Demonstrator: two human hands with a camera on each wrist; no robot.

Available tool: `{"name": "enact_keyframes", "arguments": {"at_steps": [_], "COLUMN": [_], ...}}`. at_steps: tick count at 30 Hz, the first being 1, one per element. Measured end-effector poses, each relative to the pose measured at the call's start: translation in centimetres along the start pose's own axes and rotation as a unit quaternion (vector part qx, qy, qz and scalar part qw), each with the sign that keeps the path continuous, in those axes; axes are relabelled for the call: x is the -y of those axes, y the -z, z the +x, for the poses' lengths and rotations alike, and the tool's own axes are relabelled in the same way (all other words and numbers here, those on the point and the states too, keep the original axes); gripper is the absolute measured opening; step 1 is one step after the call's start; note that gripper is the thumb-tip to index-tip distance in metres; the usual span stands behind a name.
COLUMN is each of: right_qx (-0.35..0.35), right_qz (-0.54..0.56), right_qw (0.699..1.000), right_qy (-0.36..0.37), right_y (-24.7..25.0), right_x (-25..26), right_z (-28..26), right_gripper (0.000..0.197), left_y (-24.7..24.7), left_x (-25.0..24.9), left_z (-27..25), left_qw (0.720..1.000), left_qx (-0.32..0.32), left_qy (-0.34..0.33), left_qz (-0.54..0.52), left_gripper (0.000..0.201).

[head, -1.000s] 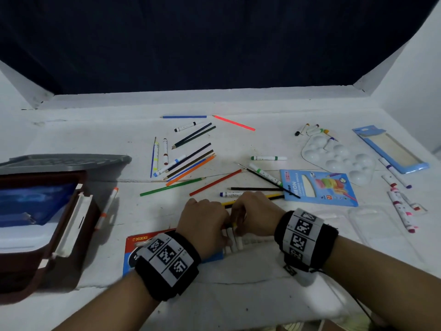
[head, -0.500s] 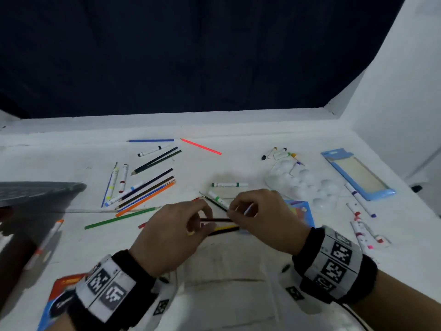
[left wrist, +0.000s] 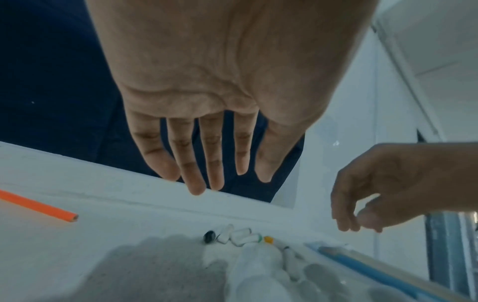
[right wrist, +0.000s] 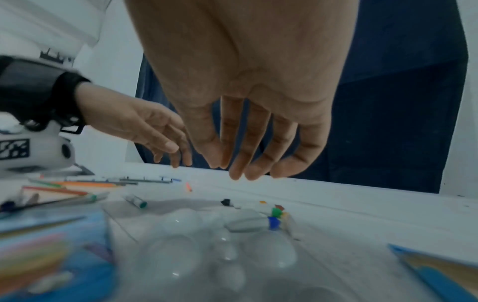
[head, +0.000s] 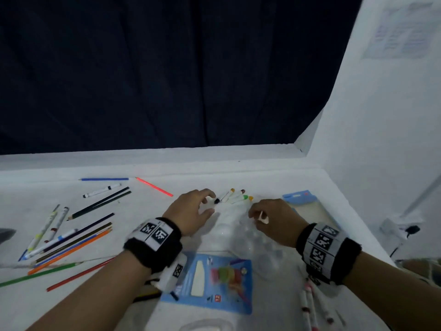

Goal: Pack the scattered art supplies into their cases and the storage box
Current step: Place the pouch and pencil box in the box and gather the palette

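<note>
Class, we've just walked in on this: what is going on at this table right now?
A person is tidying scattered art supplies. Both hands reach toward a cluster of small markers just beyond a white paint palette. The left hand is open and empty above them. The right hand has its fingers curled; whether it holds anything is unclear. Coloured pencils lie loose on the table.

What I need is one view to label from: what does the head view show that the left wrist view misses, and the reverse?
Head only: the coloured pencils spread at left and the blue crayon card. Left wrist only: the left hand seen from its palm side, fingers straight, holding nothing. Both: the marker cluster, the orange pencil and the right hand.
</note>
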State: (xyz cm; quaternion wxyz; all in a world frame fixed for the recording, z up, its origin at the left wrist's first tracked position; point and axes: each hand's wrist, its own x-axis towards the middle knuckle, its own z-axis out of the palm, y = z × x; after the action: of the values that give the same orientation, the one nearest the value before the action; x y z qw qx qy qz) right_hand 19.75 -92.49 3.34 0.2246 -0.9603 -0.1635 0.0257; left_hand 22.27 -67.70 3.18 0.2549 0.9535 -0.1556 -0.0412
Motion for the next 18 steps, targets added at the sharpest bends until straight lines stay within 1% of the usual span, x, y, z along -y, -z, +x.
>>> {"name": "enact_keyframes", "arguments": {"at_steps": [3,5,7,8,10,14,18], "right_qx": [0.052,0.085,0.111,0.122,0.133,0.143,0.128], "right_qz": [-0.054,-0.083,-0.115,-0.133,-0.176,-0.239,-0.257], "right_qw": [0.997,0.993,0.987,0.983,0.975,0.958,0.954], "right_qy": [-0.009,-0.010,0.008,0.018,0.032,0.061,0.083], "right_y": [-0.3,-0.5,-0.5,-0.6,-0.8,-1.6,-1.9], "right_x": [-2.0,-2.8,-2.9,-2.9,-2.9,-3.1,-2.8], "right_z": [2.3,3.5,4.6,5.0,5.7,6.8,7.2], "right_gripper": [0.023,0.028,0.030,0.031,0.033,0.027,0.026], "left_y": [-1.2,-1.8,-2.4,-2.8,-3.2,-3.4,-3.6], "left_x": [-0.2,-0.3,-0.3,-0.3,-0.2,-0.4,-0.3], "left_z": [4.2,6.2,7.7,8.3,9.2,10.4,11.0], "left_qw": [0.998,0.995,0.990,0.988,0.983,0.976,0.978], "left_qx": [0.037,0.062,0.082,0.088,0.091,0.076,0.046], "left_qy": [0.020,0.036,0.046,0.049,0.056,0.078,0.081], "left_qz": [0.043,0.073,0.102,0.117,0.147,0.188,0.186], "left_gripper": [0.042,0.044,0.038,0.032,0.022,0.021,0.015]}}
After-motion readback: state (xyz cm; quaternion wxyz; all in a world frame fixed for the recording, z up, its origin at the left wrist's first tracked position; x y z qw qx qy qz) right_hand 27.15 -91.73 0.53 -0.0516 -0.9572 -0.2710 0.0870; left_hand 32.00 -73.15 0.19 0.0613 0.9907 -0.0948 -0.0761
